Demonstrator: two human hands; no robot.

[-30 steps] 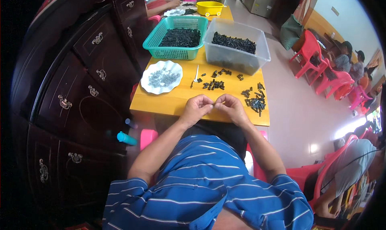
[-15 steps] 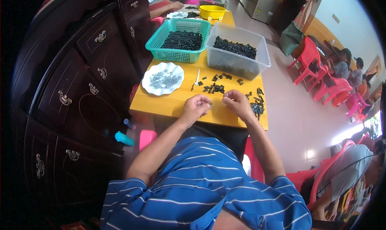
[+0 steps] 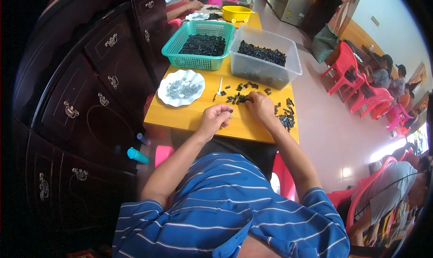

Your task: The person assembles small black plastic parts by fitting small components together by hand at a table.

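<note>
Over the near part of the yellow table (image 3: 176, 118), my left hand (image 3: 216, 121) pinches a small black part (image 3: 231, 112) between thumb and fingers. My right hand (image 3: 261, 106) reaches down at the right end of a cluster of small black parts (image 3: 235, 98), its fingertips closed among them; what they grip is hidden. A white scalloped plate (image 3: 166, 95) with many small clear pieces (image 3: 182, 88) stands to the left. Between plate and cluster lies a thin white stick-like tool (image 3: 220, 85). More black parts (image 3: 287, 121) are heaped by the right edge.
Behind the cluster stand a green basket (image 3: 191, 62) and a clear plastic bin (image 3: 259, 75), both holding many black parts. Farther back are a yellow tub (image 3: 237, 13) and another person's hand (image 3: 195, 5). Dark cabinets (image 3: 81, 91) line the left; red chairs (image 3: 345, 64) with people are to the right.
My right hand has moved forward and slightly left, from beside my left hand to the cluster of black parts. The left hand stays nearly in place, holding its part.
</note>
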